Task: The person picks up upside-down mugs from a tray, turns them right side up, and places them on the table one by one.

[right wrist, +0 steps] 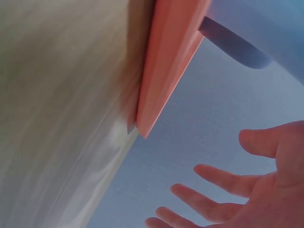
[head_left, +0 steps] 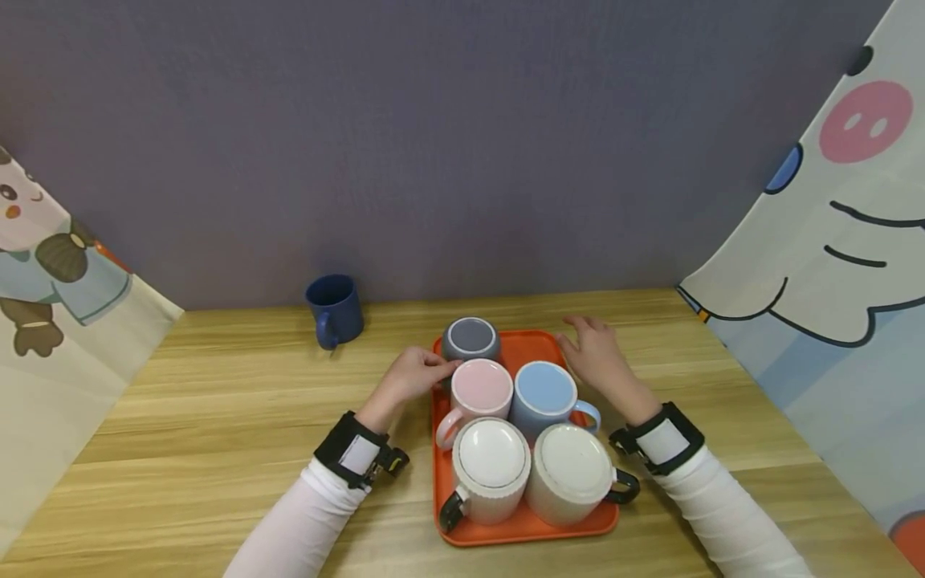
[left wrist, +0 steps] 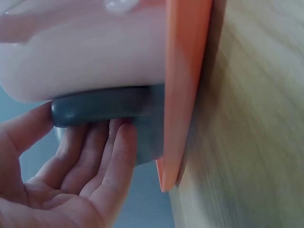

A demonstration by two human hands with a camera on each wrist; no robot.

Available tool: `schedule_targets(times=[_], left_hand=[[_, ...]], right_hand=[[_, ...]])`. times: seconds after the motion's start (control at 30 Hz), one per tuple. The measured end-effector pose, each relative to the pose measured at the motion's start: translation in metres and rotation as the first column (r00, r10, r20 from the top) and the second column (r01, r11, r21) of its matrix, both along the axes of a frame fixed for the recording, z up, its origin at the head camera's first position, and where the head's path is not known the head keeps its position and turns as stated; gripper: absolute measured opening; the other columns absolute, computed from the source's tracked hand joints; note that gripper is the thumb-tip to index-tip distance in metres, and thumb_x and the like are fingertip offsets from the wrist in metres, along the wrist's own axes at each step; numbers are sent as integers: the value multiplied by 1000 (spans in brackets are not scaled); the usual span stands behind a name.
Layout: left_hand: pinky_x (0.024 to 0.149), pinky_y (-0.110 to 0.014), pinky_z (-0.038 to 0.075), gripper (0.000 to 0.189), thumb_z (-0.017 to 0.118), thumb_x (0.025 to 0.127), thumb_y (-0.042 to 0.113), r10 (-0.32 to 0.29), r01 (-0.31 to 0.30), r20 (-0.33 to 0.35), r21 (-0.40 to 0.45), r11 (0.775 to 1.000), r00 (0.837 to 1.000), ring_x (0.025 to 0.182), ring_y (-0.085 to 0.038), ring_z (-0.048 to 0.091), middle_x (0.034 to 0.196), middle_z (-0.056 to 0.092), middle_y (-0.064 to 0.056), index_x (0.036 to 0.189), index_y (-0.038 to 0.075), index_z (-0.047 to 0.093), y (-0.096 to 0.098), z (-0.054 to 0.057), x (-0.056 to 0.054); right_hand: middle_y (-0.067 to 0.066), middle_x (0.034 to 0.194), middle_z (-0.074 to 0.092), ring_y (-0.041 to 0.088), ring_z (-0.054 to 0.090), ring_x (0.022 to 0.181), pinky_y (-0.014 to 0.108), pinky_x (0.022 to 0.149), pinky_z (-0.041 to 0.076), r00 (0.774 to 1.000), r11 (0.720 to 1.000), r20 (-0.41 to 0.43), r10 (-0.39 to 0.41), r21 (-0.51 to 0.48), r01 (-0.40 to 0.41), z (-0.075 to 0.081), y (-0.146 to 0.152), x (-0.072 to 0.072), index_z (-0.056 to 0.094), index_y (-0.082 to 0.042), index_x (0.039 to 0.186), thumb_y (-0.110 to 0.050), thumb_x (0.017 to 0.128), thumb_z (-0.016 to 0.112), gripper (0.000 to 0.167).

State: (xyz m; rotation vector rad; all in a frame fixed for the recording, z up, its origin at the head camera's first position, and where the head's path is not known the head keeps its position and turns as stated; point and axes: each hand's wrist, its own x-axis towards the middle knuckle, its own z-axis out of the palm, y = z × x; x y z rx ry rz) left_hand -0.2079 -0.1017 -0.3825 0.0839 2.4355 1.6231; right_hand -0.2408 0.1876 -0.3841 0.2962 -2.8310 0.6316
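An orange tray [head_left: 533, 347] holds several upside-down mugs. At its back left is a grey mug [head_left: 471, 335], whose dark handle [left wrist: 97, 105] my left hand [head_left: 413, 374] grips between thumb and fingers. The pink mug [head_left: 482, 387] sits just in front, partly hiding that handle in the head view. Beside the tray's back right corner, my right hand [head_left: 598, 361] is held with fingers spread and nothing in it. Closest to this hand is the light blue mug [head_left: 545, 389], its handle turned right. Two white mugs with black handles, one left [head_left: 491, 456] and one right [head_left: 574, 464], occupy the front.
A navy mug [head_left: 335, 309] stands upright on the wooden table [head_left: 217, 417], left of the tray and near the grey back panel [head_left: 433, 160]. Cartoon-printed cloths hang on the left [head_left: 65, 321] and right [head_left: 817, 265] sides.
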Motion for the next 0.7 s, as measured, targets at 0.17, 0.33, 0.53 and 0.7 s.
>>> schedule_targets(times=[0.17, 0.33, 0.53, 0.7], left_hand=[[52, -21, 35, 23, 68, 86, 17, 43, -43, -21, 26, 999, 999, 58, -16, 51, 60, 54, -1, 80, -5, 71, 2, -2, 0], [53, -23, 39, 22, 67, 86, 16, 76, -75, -9, 49, 996, 997, 59, -16, 51, 62, 54, -1, 80, -5, 70, 3, -3, -1], [56, -24, 39, 22, 64, 89, 14, 81, -82, 25, 57, 995, 996, 69, -18, 50, 68, 53, -3, 79, -5, 67, 3, -3, -1], [56, -23, 36, 25, 61, 90, 12, 73, -73, -11, 50, 996, 997, 70, -19, 48, 67, 52, -5, 75, -7, 65, 4, -3, 1]], right_hand=[[34, 124, 53, 52, 42, 121, 62, 103, 27, 1000, 1000, -10, 13, -5, -14, 1, -4, -2, 52, 8, 126, -24, 96, 52, 44], [34, 124, 54, 52, 42, 121, 62, 104, 26, 1000, 1000, 2, 24, -7, -24, 1, -6, -4, 51, 9, 127, -24, 96, 53, 45], [33, 126, 53, 51, 44, 120, 61, 103, 30, 999, 999, 17, 43, -20, -43, 2, -8, -6, 51, 8, 128, -26, 96, 53, 46], [33, 129, 51, 51, 45, 120, 60, 100, 36, 998, 998, 44, 51, -36, -49, 4, -9, -6, 50, 7, 130, -26, 97, 52, 47]])
